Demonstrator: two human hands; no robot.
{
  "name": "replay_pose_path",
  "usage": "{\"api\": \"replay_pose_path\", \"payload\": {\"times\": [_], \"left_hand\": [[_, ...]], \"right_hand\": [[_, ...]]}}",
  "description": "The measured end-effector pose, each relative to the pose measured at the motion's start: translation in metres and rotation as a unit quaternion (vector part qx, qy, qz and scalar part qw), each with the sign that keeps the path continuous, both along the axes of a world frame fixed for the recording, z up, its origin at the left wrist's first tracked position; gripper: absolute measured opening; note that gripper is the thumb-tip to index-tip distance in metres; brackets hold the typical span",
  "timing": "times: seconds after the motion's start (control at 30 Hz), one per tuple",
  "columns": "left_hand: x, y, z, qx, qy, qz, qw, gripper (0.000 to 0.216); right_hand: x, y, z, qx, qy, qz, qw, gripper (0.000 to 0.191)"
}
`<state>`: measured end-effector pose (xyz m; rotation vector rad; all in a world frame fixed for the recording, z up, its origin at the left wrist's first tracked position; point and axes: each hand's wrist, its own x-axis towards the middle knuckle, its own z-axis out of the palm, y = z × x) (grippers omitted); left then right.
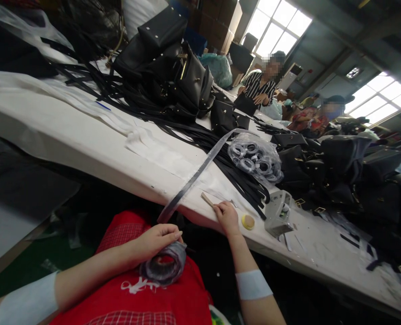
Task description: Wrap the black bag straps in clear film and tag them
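My left hand (164,237) curls its fingers over a roll of greyish clear plastic strip (164,268), held above my red apron (183,298). A long translucent strip (196,174) rises from beside that hand, over the table edge, to a clear bag of plastic rings or rolls (254,155). My right hand (227,216) rests at the table's near edge, its fingers closed on a thin tan stick-like piece (207,198) whose kind I cannot make out. Just right of it lie a small yellow-rimmed round thing (248,221) and a grey tape dispenser (278,213).
Black straps (200,135) run along the white table (95,149). Black handbags (166,67) are piled at the back left, more bags (342,162) at the right. White sheets (153,146) lie near the middle. Across the table a person (259,88) holds a black piece; another sits farther right.
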<state>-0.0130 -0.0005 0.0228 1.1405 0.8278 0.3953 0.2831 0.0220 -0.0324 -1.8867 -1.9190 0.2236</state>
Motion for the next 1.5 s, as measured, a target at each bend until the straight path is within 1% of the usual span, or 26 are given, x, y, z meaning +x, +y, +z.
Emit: {"api": "replay_pose_path", "payload": {"times": [0.2, 0.4, 0.5, 0.67, 0.9, 0.97, 1.07, 1.2, 1.33, 1.5], "left_hand": [[-0.001, -0.001, 0.001, -0.002, -0.001, -0.004, 1.0, 0.054], [-0.002, -0.001, 0.002, 0.001, 0.002, -0.007, 1.0, 0.055], [-0.002, -0.002, 0.001, 0.007, 0.007, -0.015, 1.0, 0.057], [-0.003, -0.001, 0.0, 0.019, 0.019, -0.022, 0.999, 0.06], [-0.005, 0.0, -0.003, 0.012, 0.015, -0.022, 1.0, 0.059], [-0.005, 0.0, -0.003, 0.006, 0.013, -0.018, 1.0, 0.058], [-0.004, 0.001, -0.002, 0.002, 0.012, -0.016, 1.0, 0.057], [-0.003, 0.001, -0.002, 0.002, 0.007, -0.022, 1.0, 0.059], [-0.005, 0.001, -0.004, 0.011, 0.016, -0.029, 0.999, 0.06], [-0.006, 0.001, -0.005, 0.011, 0.013, -0.026, 1.0, 0.059]], "right_hand": [[0.004, 0.006, 0.008, -0.021, 0.005, 0.015, 1.0, 0.02], [-0.007, -0.003, -0.004, 0.021, -0.002, -0.029, 0.999, 0.021], [-0.009, -0.006, -0.009, 0.032, -0.004, -0.035, 0.999, 0.02], [-0.005, -0.006, -0.01, 0.045, -0.015, -0.023, 0.999, 0.014], [-0.011, -0.01, -0.013, 0.058, -0.034, -0.04, 0.997, 0.017], [-0.011, -0.01, -0.011, 0.049, -0.033, -0.04, 0.997, 0.015], [-0.009, -0.006, -0.007, 0.009, -0.02, -0.047, 0.999, 0.02], [-0.005, 0.002, -0.001, -0.027, -0.011, -0.043, 0.999, 0.014], [-0.005, 0.005, 0.002, -0.035, -0.008, -0.049, 0.998, 0.011], [-0.013, -0.002, 0.002, -0.017, -0.017, -0.075, 0.997, 0.008]]}}
